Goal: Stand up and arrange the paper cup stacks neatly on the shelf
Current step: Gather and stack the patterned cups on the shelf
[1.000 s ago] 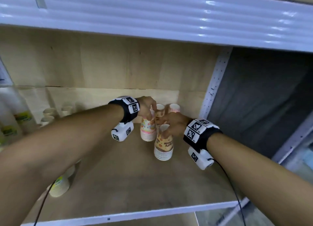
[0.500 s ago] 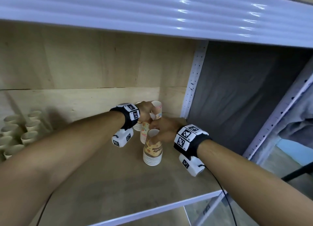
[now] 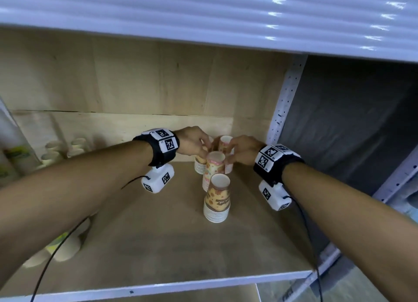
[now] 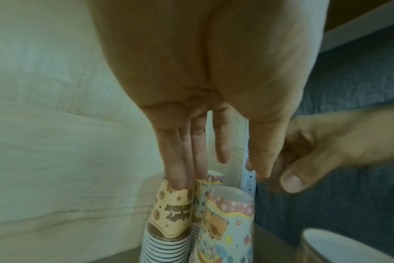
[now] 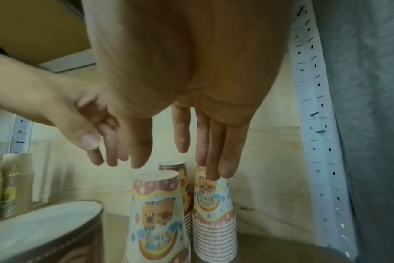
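Note:
Several upside-down stacks of printed paper cups stand upright near the shelf's back right corner. The front stack point(image 3: 217, 200) stands free, with a pink-banded stack point(image 3: 213, 168) behind it. My left hand point(image 3: 194, 143) reaches over the back left brown-banded stack point(image 4: 171, 204); the left hand point(image 4: 218, 160) has straight fingers point(image 4: 178, 170) whose tips touch its top. My right hand point(image 3: 242, 150) is over the back right stack point(image 5: 214, 199); the right hand point(image 5: 180, 156) has straight fingers point(image 5: 216, 160) that touch its top. Neither hand grips a cup.
Plain beige cup stacks point(image 3: 56, 152) and wrapped sleeves point(image 3: 15, 157) stand at the left, with more cups lying at the lower left point(image 3: 65, 249). A white perforated upright point(image 3: 282, 111) and grey cloth close the right side. The upper shelf point(image 3: 203, 14) hangs overhead.
My right hand has let go of the front stack and moved back to the rear right stack. My left hand stays at the back stacks. The head view shifted.

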`<state>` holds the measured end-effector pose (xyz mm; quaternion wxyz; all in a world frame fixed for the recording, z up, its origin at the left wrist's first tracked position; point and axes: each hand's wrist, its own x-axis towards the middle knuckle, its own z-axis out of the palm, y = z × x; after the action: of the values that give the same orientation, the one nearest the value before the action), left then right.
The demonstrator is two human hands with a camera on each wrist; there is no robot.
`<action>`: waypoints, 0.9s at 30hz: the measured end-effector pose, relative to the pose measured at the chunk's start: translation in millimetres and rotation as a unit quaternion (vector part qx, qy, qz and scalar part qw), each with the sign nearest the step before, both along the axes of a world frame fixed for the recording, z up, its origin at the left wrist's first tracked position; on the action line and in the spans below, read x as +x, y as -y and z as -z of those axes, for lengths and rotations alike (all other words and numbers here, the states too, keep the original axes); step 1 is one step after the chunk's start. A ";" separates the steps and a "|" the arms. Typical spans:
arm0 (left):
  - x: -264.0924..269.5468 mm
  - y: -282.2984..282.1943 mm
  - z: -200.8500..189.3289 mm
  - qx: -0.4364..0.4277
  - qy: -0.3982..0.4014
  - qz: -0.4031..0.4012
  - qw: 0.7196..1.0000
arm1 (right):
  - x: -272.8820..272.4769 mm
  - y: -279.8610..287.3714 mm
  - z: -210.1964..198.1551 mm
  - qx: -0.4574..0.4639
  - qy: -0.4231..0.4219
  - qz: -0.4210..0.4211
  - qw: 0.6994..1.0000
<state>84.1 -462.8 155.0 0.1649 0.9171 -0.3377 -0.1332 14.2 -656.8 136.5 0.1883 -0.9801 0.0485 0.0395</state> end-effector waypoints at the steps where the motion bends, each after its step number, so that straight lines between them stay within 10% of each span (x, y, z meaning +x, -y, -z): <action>1: -3.5 -3.9 -0.3 -0.002 -0.015 0.000 1.000 | 3.1 -0.9 0.5 -0.004 -0.001 -0.005 1.000; 27: -61.4 15.8 48.5 -0.017 -0.058 0.016 0.998 | 61.6 -12.1 44.8 -0.035 -0.034 -0.102 0.994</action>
<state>22.6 -478.6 106.5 0.1976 0.8996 -0.3441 -0.1827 75.7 -644.7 91.7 0.1473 -0.9840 -0.0438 0.0901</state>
